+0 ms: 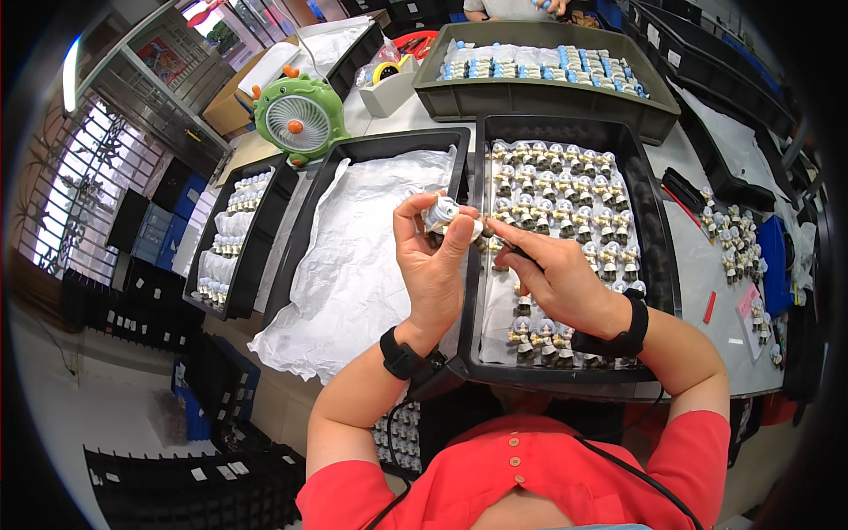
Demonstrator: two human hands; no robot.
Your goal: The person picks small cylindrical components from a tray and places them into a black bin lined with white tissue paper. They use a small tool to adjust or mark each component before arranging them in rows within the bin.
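Pinched between the thumb and fingers of my left hand [429,274] is a small white-haired figurine [444,210], held up above the rim between two trays. My right hand [561,276] is closed around a thin dark tool [525,254], most of it covered by my fingers. My right index fingertip is close to the figurine's lower end; whether it touches cannot be made out. Under my right hand, a black tray [649,358] holds rows of similar figurines [561,187]. To its left, another black tray [305,212] is lined with crumpled white paper [367,230].
A green fan [300,119] stands behind the paper-lined tray. At the far left is a narrow tray of figurines [231,243]; a large olive bin [539,102] sits behind. Loose figurines [735,238] and a red stick [709,306] lie right. Another person [517,9] is across the table.
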